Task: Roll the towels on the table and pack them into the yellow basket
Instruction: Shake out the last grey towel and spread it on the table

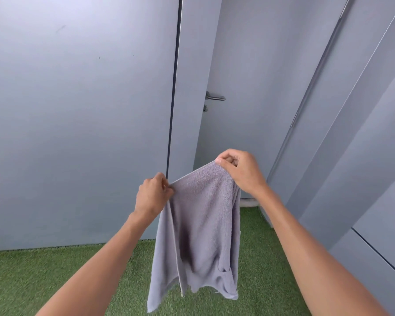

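Note:
A lilac-grey towel [201,229] hangs in the air in front of me, its lower edge loose above the green turf. My left hand [152,193] pinches the towel's upper left corner. My right hand [238,171] grips the upper right corner, held a little higher. The top edge runs taut between the two hands and the rest drapes down in folds. No table and no yellow basket are in view.
Grey wall panels [78,110] fill the left and right. A grey door [249,87] with a metal handle [214,96] stands straight ahead. Green artificial turf [43,277] covers the floor below.

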`<state>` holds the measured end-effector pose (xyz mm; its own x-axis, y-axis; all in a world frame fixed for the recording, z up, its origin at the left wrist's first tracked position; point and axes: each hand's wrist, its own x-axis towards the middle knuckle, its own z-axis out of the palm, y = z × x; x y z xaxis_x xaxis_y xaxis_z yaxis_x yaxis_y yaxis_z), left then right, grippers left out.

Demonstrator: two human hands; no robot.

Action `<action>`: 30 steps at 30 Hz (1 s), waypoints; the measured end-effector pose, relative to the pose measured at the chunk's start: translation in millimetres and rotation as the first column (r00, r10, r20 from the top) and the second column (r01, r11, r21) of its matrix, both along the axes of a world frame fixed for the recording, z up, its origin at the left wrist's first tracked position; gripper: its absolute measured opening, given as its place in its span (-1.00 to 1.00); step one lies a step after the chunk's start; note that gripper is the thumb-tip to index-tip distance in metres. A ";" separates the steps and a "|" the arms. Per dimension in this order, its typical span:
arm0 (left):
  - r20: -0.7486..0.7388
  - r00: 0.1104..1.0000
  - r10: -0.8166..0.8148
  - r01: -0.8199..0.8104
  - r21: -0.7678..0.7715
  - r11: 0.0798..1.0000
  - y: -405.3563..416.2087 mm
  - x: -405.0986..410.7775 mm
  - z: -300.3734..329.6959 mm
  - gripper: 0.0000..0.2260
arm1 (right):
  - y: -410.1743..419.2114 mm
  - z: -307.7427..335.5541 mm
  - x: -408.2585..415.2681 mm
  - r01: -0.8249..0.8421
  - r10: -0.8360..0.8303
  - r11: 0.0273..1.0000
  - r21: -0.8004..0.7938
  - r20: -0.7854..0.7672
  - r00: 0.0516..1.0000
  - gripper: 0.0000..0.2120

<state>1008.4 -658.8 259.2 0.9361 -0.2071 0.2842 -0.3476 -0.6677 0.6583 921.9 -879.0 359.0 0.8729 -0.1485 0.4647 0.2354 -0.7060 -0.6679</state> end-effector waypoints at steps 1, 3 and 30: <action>-0.025 0.999 0.036 -0.037 -0.020 0.999 -2.5 -0.6 -5.0 -0.94 | -3.1 1.1 -0.7 0.017 -0.017 1.000 0.005 0.014 1.000 -0.93; -0.080 0.993 0.085 -0.091 -0.080 0.993 -3.8 -1.8 -14.4 -0.96 | -14.3 2.5 -2.7 0.070 -0.071 0.997 0.022 0.045 0.996 -0.92; 0.140 0.892 -0.430 0.430 0.026 0.902 2.5 -30.8 23.5 -0.94 | 13.6 -24.3 -20.5 -0.212 0.322 0.880 0.425 -0.208 0.924 -0.90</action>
